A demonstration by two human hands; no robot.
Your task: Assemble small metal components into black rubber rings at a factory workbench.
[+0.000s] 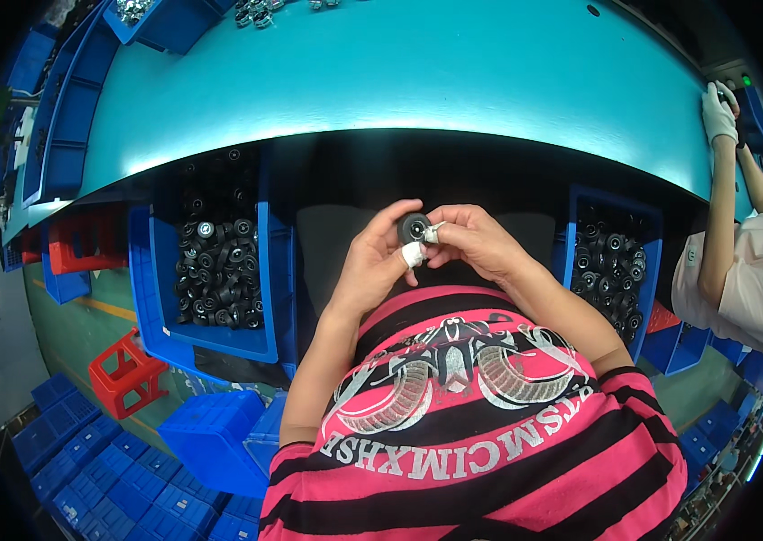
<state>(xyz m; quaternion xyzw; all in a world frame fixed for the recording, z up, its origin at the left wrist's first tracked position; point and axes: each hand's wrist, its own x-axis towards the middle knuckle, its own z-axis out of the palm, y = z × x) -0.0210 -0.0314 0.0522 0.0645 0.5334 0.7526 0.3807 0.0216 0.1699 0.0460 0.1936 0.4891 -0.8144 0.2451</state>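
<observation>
A small black wheel (pixel 411 225) with a bright metal centre is held up in front of my chest. My left hand (pixel 374 259) grips it from the left, with its fingers behind the rim and its thumb below. From the other side, my right hand (pixel 480 242) closes its thumb and fingertips at the wheel's right edge, by the hub. White tape wraps both thumbs. Whether a smaller part sits between the right fingertips is hidden.
A blue crate (pixel 275 270) of black wheels stands at my left, another blue crate (pixel 571 236) of them at my right. Ahead runs a turquoise table (pixel 417 81). A red stool (pixel 129 374) stands at lower left. At far right, a co-worker's gloved hand (pixel 719 115) is over the table.
</observation>
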